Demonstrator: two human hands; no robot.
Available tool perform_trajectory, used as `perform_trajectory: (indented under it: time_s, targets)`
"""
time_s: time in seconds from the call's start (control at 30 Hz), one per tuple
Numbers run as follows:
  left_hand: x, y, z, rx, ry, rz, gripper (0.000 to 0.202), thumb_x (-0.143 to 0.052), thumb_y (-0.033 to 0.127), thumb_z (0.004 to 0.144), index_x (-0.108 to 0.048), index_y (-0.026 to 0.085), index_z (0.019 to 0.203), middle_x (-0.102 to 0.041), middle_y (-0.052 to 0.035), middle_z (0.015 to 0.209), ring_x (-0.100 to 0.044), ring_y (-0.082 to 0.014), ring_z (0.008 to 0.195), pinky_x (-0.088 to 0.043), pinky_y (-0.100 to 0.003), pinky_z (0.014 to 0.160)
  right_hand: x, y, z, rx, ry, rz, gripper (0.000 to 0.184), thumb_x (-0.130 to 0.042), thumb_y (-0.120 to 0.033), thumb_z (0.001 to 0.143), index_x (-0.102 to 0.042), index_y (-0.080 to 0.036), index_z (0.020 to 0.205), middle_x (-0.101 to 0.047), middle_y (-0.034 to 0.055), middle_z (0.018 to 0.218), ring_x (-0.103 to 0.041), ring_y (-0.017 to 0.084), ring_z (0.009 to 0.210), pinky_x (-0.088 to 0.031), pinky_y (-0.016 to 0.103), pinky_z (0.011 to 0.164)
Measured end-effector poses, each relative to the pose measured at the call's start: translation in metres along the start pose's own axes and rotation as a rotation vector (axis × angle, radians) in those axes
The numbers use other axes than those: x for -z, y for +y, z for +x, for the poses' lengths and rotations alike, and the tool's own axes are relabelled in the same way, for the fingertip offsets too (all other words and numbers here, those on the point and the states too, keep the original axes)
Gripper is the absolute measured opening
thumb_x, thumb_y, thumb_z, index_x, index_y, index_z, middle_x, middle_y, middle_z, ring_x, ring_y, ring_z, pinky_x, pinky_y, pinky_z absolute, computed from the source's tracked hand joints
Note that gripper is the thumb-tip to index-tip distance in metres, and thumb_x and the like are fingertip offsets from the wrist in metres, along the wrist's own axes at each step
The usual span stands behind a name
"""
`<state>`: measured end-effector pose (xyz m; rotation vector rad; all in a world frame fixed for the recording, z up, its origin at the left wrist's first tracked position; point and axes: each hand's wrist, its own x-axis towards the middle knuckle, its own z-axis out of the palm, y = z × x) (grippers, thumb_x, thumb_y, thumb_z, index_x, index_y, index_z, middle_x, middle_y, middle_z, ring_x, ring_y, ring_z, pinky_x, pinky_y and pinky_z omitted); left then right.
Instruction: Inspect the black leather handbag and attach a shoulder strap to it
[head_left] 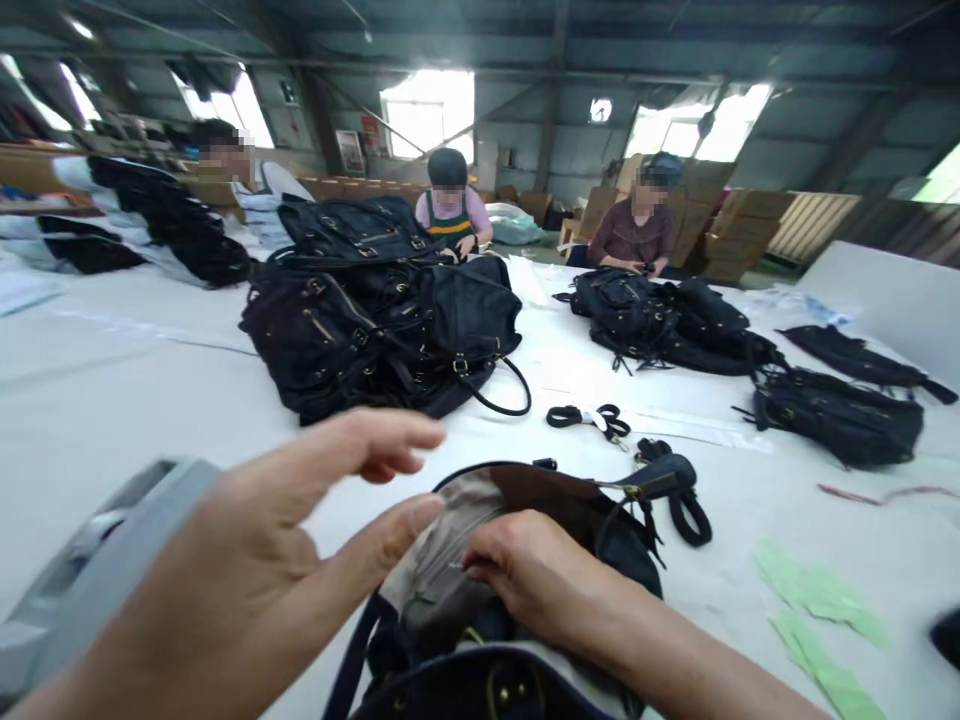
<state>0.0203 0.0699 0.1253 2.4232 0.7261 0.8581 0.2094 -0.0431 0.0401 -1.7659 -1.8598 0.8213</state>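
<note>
A black handbag (525, 675) with brass-coloured fittings lies right in front of me, its mouth gaping and its pale lining (442, 560) showing. Inside the opening is my right hand (517, 560), fingers curled together close to the lining; what they pinch, if anything, is too small to make out. My left hand (300, 520) hovers at the bag's left rim with thumb and fingers apart, holding nothing. Beyond the far rim on the right lies a black strap (688, 515). Another bundled black strap (589, 418) rests farther back.
A large pile of black bags (375, 320) stands ahead; more black bags (637, 310) lie to the right. A grey plastic object (127, 560) is at left, green paper pieces (821, 590) at right. Several people sit across the white table (180, 390).
</note>
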Motion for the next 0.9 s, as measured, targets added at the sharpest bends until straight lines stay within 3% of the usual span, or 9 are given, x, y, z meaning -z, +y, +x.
perform_trajectory:
  time_s: [0.1,0.2,0.27,0.33,0.43,0.53,0.63,0.73,0.9]
  targets:
    - [-0.039,-0.008,-0.008,-0.041,-0.370,0.208,0.019,-0.052,0.041,0.084,-0.067,0.029,0.085,-0.068,0.0008,0.087,-0.064,-0.0185,0.082,-0.052,-0.026,0.073,-0.004,-0.001,0.001,-0.010,-0.051,-0.059,0.011,-0.054,-0.006,0.075,-0.060,-0.014,0.072,-0.056,-0.0019,0.063,-0.045,0.008,0.055,-0.029,0.018,0.050]
    - [-0.062,-0.020,-0.018,0.081,-0.585,0.422,0.022,-0.046,0.034,0.082,-0.066,0.026,0.085,-0.063,-0.0053,0.101,-0.062,-0.0263,0.094,-0.052,-0.040,0.082,-0.005,-0.003,0.003,-0.024,-0.054,-0.148,0.010,-0.055,-0.008,0.078,-0.063,-0.013,0.076,-0.059,0.0003,0.065,-0.047,0.010,0.056,-0.029,0.019,0.049]
    - [-0.069,-0.028,-0.025,0.168,-0.611,0.438,0.028,-0.038,0.032,0.083,-0.063,0.024,0.092,-0.056,-0.0085,0.111,-0.062,-0.0257,0.092,-0.053,-0.041,0.080,-0.005,-0.005,0.005,-0.024,-0.051,-0.186,0.009,-0.056,-0.012,0.081,-0.064,-0.013,0.079,-0.060,0.0013,0.066,-0.048,0.011,0.056,-0.028,0.020,0.049]
    - [-0.072,-0.035,-0.031,0.212,-0.572,0.338,0.032,-0.032,0.029,0.084,-0.060,0.022,0.097,-0.052,-0.0094,0.115,-0.064,-0.0221,0.089,-0.054,-0.035,0.076,-0.005,-0.006,0.005,-0.018,-0.048,-0.208,0.009,-0.057,-0.017,0.083,-0.065,-0.013,0.081,-0.061,0.0015,0.066,-0.048,0.011,0.056,-0.028,0.021,0.048]
    - [-0.071,-0.041,-0.039,0.205,-0.508,0.204,0.031,-0.029,0.022,0.083,-0.059,0.023,0.092,-0.049,-0.0076,0.123,-0.063,-0.0180,0.096,-0.052,-0.028,0.080,-0.006,-0.008,0.003,-0.038,-0.032,-0.223,0.015,-0.055,-0.025,0.087,-0.064,-0.014,0.083,-0.061,0.0013,0.066,-0.047,0.011,0.054,-0.026,0.022,0.047]
    - [-0.067,-0.035,-0.038,0.227,-0.629,0.322,0.028,-0.036,0.026,0.083,-0.062,0.024,0.091,-0.044,-0.0065,0.136,-0.063,-0.0208,0.099,-0.052,-0.035,0.082,-0.008,-0.010,0.000,-0.066,-0.016,-0.177,0.016,-0.054,-0.027,0.088,-0.065,-0.016,0.088,-0.063,0.0013,0.070,-0.051,0.012,0.057,-0.027,0.021,0.047]
    - [-0.067,-0.017,-0.024,0.172,-0.790,0.578,0.032,-0.057,0.027,0.069,-0.069,0.022,0.097,-0.057,-0.0109,0.121,-0.057,-0.0311,0.107,-0.046,-0.047,0.092,-0.011,-0.012,-0.001,-0.056,-0.038,-0.144,0.015,-0.055,-0.027,0.088,-0.067,-0.018,0.090,-0.066,0.0015,0.072,-0.057,0.014,0.062,-0.030,0.020,0.049]
    - [-0.070,-0.003,-0.011,0.044,-0.876,0.750,0.029,-0.054,0.019,0.066,-0.074,0.016,0.087,-0.064,-0.0151,0.102,-0.055,-0.0357,0.103,-0.043,-0.052,0.091,-0.016,-0.009,0.003,-0.030,-0.046,-0.132,0.015,-0.056,-0.025,0.086,-0.069,-0.018,0.088,-0.068,0.0026,0.076,-0.061,0.016,0.069,-0.036,0.020,0.054]
    - [-0.074,-0.023,-0.007,-0.069,-0.884,0.627,0.021,-0.057,0.019,0.072,-0.075,0.018,0.083,-0.066,-0.0151,0.101,-0.057,-0.0355,0.098,-0.044,-0.053,0.086,-0.023,0.001,0.008,0.006,0.026,0.009,0.013,-0.058,-0.017,0.084,-0.068,-0.015,0.091,-0.069,0.0032,0.084,-0.063,0.018,0.079,-0.042,0.021,0.064]
